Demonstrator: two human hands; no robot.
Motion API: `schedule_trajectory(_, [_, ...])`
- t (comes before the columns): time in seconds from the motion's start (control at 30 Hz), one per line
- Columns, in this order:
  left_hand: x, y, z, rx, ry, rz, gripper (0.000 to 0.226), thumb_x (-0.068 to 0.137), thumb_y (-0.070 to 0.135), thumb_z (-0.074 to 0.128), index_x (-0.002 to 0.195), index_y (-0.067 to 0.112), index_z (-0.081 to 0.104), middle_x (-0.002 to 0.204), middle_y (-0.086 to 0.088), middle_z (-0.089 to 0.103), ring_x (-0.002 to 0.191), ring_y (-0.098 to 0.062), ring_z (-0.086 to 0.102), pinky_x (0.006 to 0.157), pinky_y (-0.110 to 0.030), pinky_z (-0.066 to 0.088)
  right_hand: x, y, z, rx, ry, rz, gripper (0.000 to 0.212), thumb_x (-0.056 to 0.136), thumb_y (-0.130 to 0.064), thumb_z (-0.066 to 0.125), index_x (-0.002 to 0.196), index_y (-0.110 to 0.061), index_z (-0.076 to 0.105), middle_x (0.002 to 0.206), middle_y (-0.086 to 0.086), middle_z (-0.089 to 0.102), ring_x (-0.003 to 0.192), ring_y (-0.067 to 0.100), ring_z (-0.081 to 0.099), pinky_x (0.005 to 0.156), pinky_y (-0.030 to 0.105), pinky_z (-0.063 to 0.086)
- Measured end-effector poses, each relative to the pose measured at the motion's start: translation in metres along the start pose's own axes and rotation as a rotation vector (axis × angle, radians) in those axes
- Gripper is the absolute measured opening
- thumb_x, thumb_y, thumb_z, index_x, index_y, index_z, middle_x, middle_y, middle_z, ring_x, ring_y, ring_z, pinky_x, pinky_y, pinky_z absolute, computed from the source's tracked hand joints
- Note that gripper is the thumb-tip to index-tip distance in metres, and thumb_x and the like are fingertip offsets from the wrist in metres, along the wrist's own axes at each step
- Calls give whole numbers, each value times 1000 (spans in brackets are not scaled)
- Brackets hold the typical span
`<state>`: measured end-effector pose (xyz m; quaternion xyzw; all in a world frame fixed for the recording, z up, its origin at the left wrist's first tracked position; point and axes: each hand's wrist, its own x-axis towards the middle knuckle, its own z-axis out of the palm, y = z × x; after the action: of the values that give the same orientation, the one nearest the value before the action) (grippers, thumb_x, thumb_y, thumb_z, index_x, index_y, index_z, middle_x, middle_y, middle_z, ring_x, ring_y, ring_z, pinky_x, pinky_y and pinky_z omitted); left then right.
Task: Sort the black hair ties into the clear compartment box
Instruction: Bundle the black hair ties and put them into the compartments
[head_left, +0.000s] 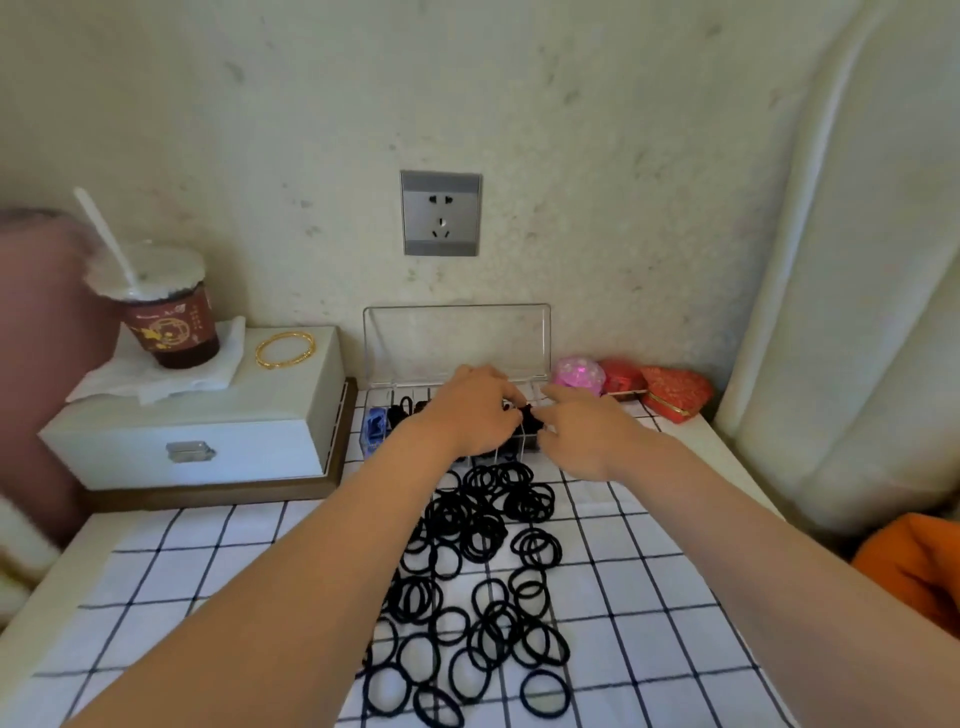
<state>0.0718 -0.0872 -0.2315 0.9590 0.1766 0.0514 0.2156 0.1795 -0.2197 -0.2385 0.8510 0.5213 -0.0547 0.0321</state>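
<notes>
The hair ties (483, 571) look light, soft and stretchy. They are thin fabric loops that should flop and tangle and won't break. Many overlap, so lifting one by its middle will probably drag its neighbours. Pinching a single strand at a loop's outer edge, or hooking a finger through it, seems the surest hold.

Most lie heaped at the centre of the bench (72, 566), trailing towards 6 o'clock. The clear box (378, 400) stands at 12 o'clock against the wall with its lid (457, 343) raised. Several compartments already look dark with ties, and a blue item sits in the left one.

Both hands are over the box. The left hand (467, 410) has its fingers curled down. The right hand (587, 436) has its forefinger reaching ahead while thumb and other fingers close in. Together they appear to pinch a small bunch (527, 415) above a right-hand compartment, though the fingertips are too blurred to be sure.

A black-and-white checked cloth (208, 571) covers the bench and may ruck if ties are dragged. At 10 o'clock a white drawer chest (197, 415) carries a cup (166, 317) and a gold bangle (284, 351). A socket (440, 213) is on the wall, red pouches (675, 395) sit at 1 o'clock and a pale curtain (857, 260) hangs at 3.
</notes>
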Motion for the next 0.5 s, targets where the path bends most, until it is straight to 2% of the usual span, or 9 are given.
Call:
schedule_trajectory(0.07, [-14,8,-1,-12,-34,-32,42,92,31,56,134,27,58,143,-5,48,135,-27,38,113,-46,34,-14,-8,2,-7,-52,19,51,101,-39,37,148,-19,43,165,7,12,151,28,12,118,52,21])
schedule_trajectory(0.13, [-25,14,-3,32,-103,-47,53,89,36,57,141,27,50,144,-4,48,135,-28,40,112,-48,36,-21,-14,1,27,-24,19,55,99,-39,40,149,-17,41,166,5,9,152,25,7,120,53,15])
schedule_trajectory(0.2, [-31,14,-3,85,-158,-63,66,88,42,57,150,27,37,152,-4,39,142,-30,31,115,-49,30,-22,-17,-1,73,40,-9,57,96,-36,44,149,-16,41,165,3,17,152,23,11,119,51,14])
schedule_trajectory(0.23, [-32,13,-3,107,-174,-72,70,90,42,57,153,26,30,157,-6,31,145,-31,24,118,-49,26,-20,-17,0,73,56,-34,55,94,-35,44,146,-17,44,161,1,27,151,23,15,118,52,14])
schedule_trajectory(0.27, [-33,13,-3,132,-187,-76,71,92,42,55,155,25,25,160,-7,24,148,-31,18,119,-48,22,-19,-17,2,50,53,-62,50,93,-35,42,140,-19,52,154,-1,40,148,23,22,117,52,14])
schedule_trajectory(0.33, [-31,10,-1,161,-183,-74,70,94,41,53,155,26,22,163,-7,19,149,-29,14,120,-46,18,-14,-15,4,-19,22,-74,44,89,-38,36,114,-18,67,127,-4,61,136,19,38,115,53,16])
schedule_trajectory(0.4, [-28,4,3,163,-148,-65,69,94,42,53,155,26,24,162,-7,20,149,-29,14,120,-45,17,-9,-13,3,-58,26,-67,35,86,-39,38,86,-19,66,104,-4,67,121,17,47,113,51,20])
schedule_trajectory(0.5, [-24,-6,8,158,-121,-44,70,93,40,56,154,25,26,160,-6,26,147,-30,19,120,-44,19,-5,-12,0,39,94,-73,20,85,-30,47,72,-21,59,89,-3,64,103,18,53,109,49,27])
